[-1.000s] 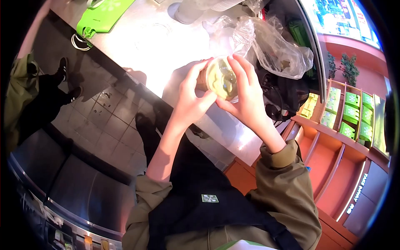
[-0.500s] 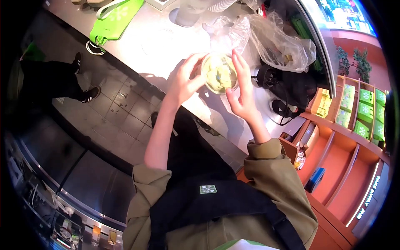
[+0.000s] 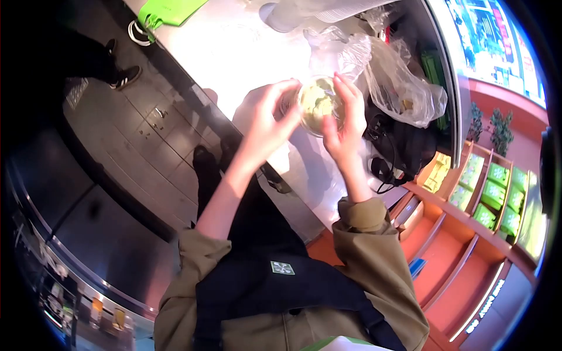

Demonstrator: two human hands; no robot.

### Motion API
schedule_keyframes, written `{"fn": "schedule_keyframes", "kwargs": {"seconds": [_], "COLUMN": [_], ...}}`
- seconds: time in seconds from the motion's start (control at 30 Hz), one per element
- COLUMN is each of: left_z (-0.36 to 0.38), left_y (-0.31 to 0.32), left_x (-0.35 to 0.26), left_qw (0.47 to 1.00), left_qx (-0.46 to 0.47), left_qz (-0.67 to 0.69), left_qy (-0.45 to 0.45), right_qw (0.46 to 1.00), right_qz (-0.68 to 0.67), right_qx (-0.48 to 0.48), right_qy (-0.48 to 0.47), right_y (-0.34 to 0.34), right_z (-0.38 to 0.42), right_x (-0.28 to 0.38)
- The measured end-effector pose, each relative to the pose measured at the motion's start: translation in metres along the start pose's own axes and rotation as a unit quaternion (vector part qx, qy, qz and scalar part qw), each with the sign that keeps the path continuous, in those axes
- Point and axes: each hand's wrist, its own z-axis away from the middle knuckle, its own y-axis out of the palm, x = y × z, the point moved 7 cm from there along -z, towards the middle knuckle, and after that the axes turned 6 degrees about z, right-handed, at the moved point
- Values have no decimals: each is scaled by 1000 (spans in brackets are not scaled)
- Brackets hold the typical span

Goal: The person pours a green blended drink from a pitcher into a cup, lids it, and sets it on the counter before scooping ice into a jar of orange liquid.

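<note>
Between my two hands is a round clear cup (image 3: 318, 104) with lumpy pale green food in it, seen from above. My left hand (image 3: 270, 124) curves around its left side, thumb and fingertips at the wall. On the other side, my right hand (image 3: 348, 120) has its fingers along the far right edge and its thumb at the near rim. Both hands are closed on the cup over the brightly lit counter (image 3: 234, 52). Crumpled clear plastic bags (image 3: 401, 88) lie just beyond my right hand.
A bright green bag (image 3: 170, 10) lies at the counter's far left. Clear plastic cups (image 3: 287, 16) stand at the back. Black straps and a dark bag (image 3: 404, 140) sit to the right, near shelves with green packages (image 3: 494, 193). Another person's shoes (image 3: 126, 76) show on the tiled floor.
The view has turned, so the green bag slides up toward the frame's edge. Both hands still hold the cup; my right thumb now lies closer over its near rim.
</note>
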Motion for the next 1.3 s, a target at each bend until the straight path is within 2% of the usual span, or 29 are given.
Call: {"fn": "schedule_keyframes", "kwargs": {"seconds": [0.03,0.1,0.13,0.2,0.47,0.83,0.97,1.0,1.1,1.13,1.17,1.2,1.23,1.27,1.3], "left_z": [12,24,26,25,22,-18,-41,-49,-54,-53,-46,-39,-30,-20,-12], "left_y": [6,11,12,14,5,-16,-15,-12,-8,-14,-12,-3,7,31,57], "left_x": [7,8,10,8,-1,-1,1,-4,-11,-13,-34,-52,-67,-88,-103], "left_qw": [1000,998,995,996,991,999,989,992,977,987,982,976,962,914,849], "left_qx": [12,-6,-24,-43,-69,12,86,103,143,86,46,53,63,112,158], "left_qz": [11,-24,-55,-32,-40,30,-56,-59,-83,-114,-169,-209,-245,-361,-468], "left_qy": [-15,60,74,65,108,35,-107,-39,-136,-75,-68,18,104,146,186], "right_qw": [1000,997,996,993,990,990,991,992,996,997,991,982,939,850,736], "right_qz": [7,13,21,36,76,68,64,62,28,-35,-71,-108,-224,-360,-458], "right_qx": [-28,-72,-77,-86,-101,-106,-99,-97,-72,-32,-64,-97,-101,-144,-213], "right_qy": [4,32,44,68,67,55,56,54,53,68,95,123,240,357,451], "right_y": [1,5,7,8,14,14,13,12,7,6,-3,-10,-12,-15,-18], "right_z": [2,8,9,8,11,7,5,4,3,1,3,2,7,10,16], "right_x": [3,9,13,19,18,17,16,18,14,8,-2,-6,-14,-14,-9]}}
